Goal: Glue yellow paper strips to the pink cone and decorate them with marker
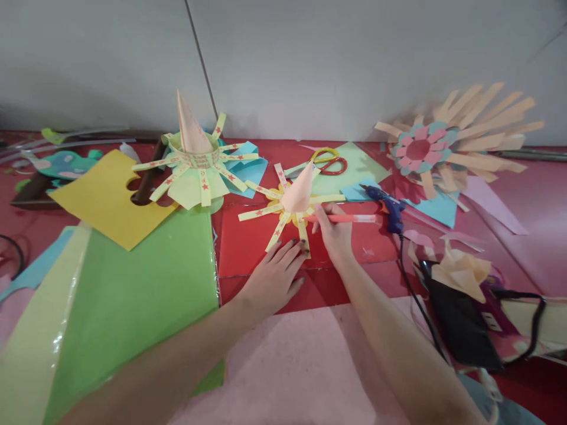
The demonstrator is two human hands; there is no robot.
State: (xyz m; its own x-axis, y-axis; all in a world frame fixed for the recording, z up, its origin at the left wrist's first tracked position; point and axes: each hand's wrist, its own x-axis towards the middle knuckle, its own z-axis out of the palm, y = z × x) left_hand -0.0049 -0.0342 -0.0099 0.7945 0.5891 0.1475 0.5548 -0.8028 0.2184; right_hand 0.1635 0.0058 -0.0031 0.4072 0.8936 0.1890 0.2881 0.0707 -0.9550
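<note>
A paper flower craft with yellow strips and a pale pink cone (297, 192) lies in the middle on a red sheet (239, 248). Red stars and marks show on the strips. My right hand (335, 233) grips a pinkish-red pen (361, 218), its tip at the lower strip (302, 227) of the craft. My left hand (277, 274) lies flat with fingers stretched out, the fingertips on the lower strips. A similar craft with a taller cone (191, 127) and a ring of marked strips stands to the left, behind a yellow sheet (115, 200).
Scissors (330, 160) with yellow and red handles lie behind the craft. A blue glue gun (388, 208) rests at the right, its cord running toward me. Farther right are a peach paper flower (478, 139) and a black pouch (460, 324). Green sheets (146, 301) cover the left.
</note>
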